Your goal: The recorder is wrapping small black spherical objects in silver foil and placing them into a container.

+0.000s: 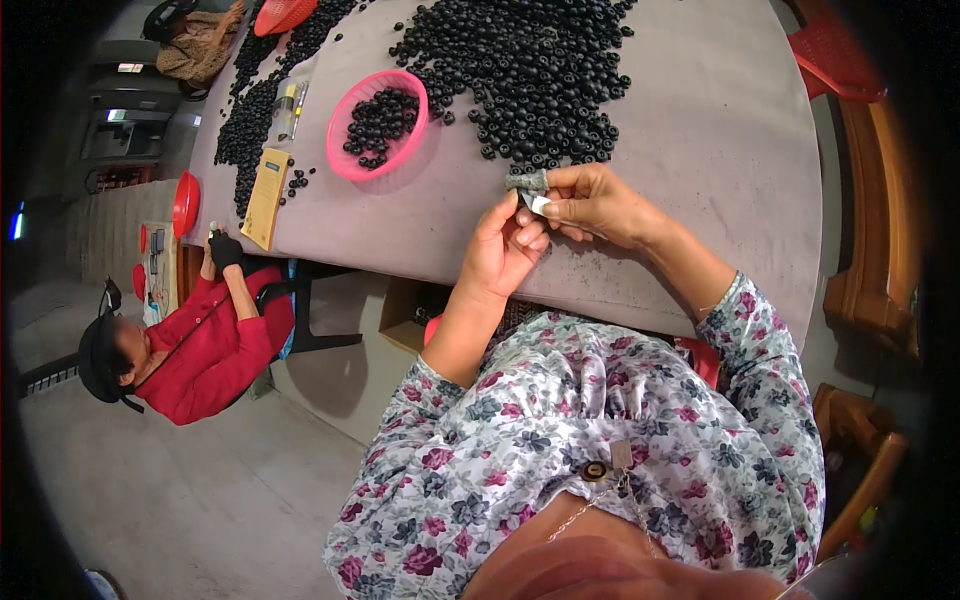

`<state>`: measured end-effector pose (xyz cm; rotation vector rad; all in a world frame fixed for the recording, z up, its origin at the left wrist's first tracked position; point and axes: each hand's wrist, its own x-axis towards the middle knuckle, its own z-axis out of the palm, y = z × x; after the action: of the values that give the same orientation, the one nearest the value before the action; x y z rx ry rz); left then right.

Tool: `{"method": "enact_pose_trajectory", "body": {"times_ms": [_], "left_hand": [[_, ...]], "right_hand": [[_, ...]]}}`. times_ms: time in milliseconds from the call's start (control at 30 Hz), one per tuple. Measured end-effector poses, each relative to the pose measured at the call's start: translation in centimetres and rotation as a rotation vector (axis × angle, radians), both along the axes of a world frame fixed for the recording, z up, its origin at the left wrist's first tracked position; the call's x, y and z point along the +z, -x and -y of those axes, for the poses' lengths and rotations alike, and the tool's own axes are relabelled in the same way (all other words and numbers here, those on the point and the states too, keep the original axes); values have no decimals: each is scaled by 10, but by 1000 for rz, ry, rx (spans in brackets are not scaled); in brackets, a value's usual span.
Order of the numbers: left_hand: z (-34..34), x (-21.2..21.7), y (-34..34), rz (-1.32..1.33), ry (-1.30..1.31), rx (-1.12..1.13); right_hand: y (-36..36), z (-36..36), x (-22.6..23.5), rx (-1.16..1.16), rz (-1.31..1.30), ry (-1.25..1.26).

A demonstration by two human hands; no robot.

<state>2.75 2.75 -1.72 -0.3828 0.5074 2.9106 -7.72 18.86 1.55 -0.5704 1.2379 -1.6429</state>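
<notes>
My left hand (pixel 508 245) and my right hand (pixel 595 205) meet over the near edge of the grey table (pixel 700 130). Together they pinch a small white piece (pixel 540 204) between the fingertips. A grey fabric cover (pixel 527 181) wraps my right index fingertip. Just beyond my hands lies a large heap of small black round parts (pixel 535 75). A pink plastic basket (pixel 377 125) holding several of the same black parts sits to the left of the heap.
More black parts (pixel 250 110) spread along the table's left side, near a yellow card (pixel 266 197) and a red basket (pixel 283 14). A person in red (pixel 205 345) sits at the left end. Wooden chairs (pixel 870 290) stand at right.
</notes>
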Motion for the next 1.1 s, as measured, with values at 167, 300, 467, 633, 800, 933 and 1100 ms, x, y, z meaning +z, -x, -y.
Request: {"method": "enact_pose_trajectory", "body": {"times_ms": [167,300,467,633,800,933,1100], "left_hand": [[-2,-2,1,-13,57,15],[-4,-2,-1,-51,65,13],[-4,-1,-3,-67,86,-3],[-6,0,-6,-96,88,-7],[-10,3,-7,-73,146,25],[-21,2,-17,-114,182,34],[-22,2,-20,-124,190,20]], "right_hand": [[1,-1,-6,-17,-26,12],[-1,-5,0,-3,17,16],[0,-6,1,5,38,31],[-1,-8,6,17,11,3],[-4,-10,8,14,-22,-39],[-14,-20,11,1,21,-19],[-17,-24,9,-11,20,5]]}}
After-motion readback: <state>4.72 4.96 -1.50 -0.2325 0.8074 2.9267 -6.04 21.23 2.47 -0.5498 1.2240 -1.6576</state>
